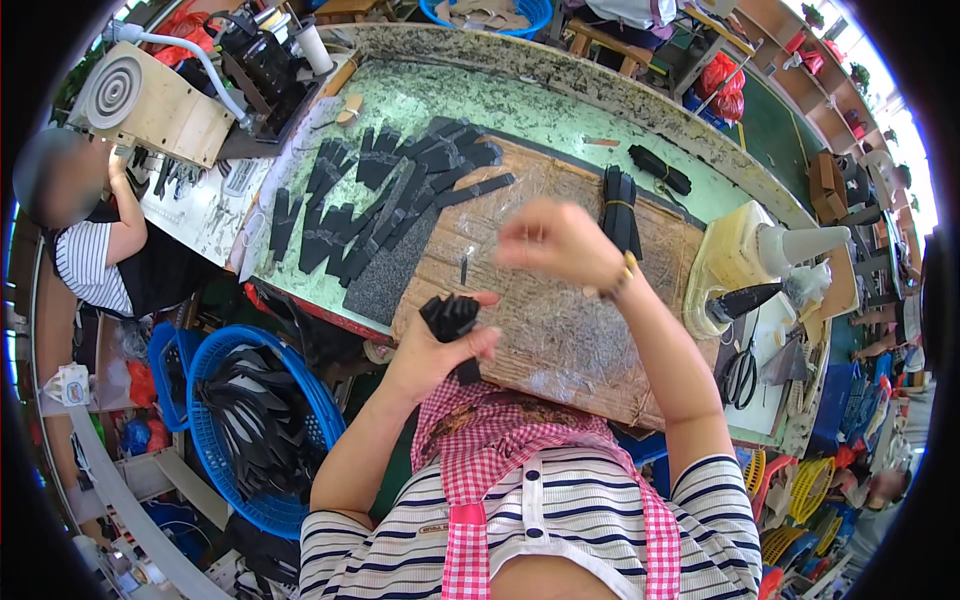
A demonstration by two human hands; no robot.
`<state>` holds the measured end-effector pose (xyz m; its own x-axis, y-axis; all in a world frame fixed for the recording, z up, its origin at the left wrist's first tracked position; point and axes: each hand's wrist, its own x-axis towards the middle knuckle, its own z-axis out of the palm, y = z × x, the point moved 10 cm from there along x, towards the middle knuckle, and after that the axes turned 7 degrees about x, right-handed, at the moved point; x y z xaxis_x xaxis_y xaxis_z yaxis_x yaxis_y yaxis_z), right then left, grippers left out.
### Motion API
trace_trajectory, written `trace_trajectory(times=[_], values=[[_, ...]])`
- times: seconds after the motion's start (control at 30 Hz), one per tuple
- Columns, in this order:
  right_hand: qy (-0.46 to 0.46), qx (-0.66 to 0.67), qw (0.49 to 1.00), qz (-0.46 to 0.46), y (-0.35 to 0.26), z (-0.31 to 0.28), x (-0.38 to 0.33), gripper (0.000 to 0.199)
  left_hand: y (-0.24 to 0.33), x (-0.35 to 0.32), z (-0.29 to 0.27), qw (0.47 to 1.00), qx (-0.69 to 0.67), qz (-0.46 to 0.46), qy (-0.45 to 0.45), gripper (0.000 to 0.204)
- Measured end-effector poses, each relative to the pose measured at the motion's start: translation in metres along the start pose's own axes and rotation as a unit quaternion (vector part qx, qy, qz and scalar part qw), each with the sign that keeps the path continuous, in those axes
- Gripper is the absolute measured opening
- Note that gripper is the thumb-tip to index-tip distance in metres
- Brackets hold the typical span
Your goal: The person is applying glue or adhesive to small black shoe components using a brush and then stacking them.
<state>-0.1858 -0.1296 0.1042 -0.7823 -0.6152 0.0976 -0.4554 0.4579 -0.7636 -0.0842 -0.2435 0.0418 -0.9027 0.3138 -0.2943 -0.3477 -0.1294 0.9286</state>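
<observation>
My left hand [437, 352] is closed around a bundle of black strips [452, 318], held upright at the near edge of the cardboard-topped board [560, 320]. Farther up and to the right, my right hand [562, 240] is raised over the board. Its fingers are smeared by motion, so whether anything is in them I cannot make out. A tied bundle of black strips [620, 205] lies on the board beyond my right wrist. Another dark bundle [660, 170] rests behind it on the green table. Many loose black strips [375, 215] are spread in groups at the left.
Right of the board stand a cream glue container [735, 250] with a grey cone and black scissors [741, 375]. A blue basket [322, 400] of black pieces is at lower left. Beyond the table's left end, a person [95, 260] sits by a machine [160, 105].
</observation>
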Motion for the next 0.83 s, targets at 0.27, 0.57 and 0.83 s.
trace_trajectory(times=[0.27,0.57,0.83], values=[[0.001,-0.284,0.959,0.016,0.082,0.019,0.094,0.026,0.052,0.002,-0.023,0.922,0.307,0.168,0.166,0.034],[-0.172,0.392,0.891,0.148,0.026,0.053,0.007,0.029,0.101,-0.005,0.003,0.735,0.486,0.439,0.177,0.031],[0.196,0.073,0.971,-0.111,-0.045,-0.022,-0.065,0.015,0.021,0.023,-0.018,0.989,-0.003,0.081,0.122,0.023]])
